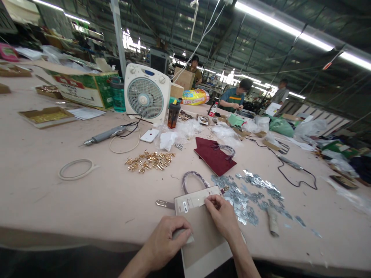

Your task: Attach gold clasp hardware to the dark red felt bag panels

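Observation:
A beige flat bag panel (203, 235) lies at the table's near edge, its wrapped handle loop (193, 178) arching beyond it. My left hand (166, 241) grips the panel's left edge, fingers curled over a pale piece. My right hand (222, 216) pinches at the panel's upper strip, fingers pressed together near a small metal fitting. A metal blade-like tool (164, 204) pokes out from under the panel's left side. Several small silver plates (249, 197) are scattered just right of my right hand.
A heap of gold fittings (150, 160), dark red panels (214, 156), a white ring (75, 170), a grey electric tool (106, 135), a phone (150, 135) and a white fan (147, 94) lie beyond. Boxes stand far left. Other people work at the table's far end.

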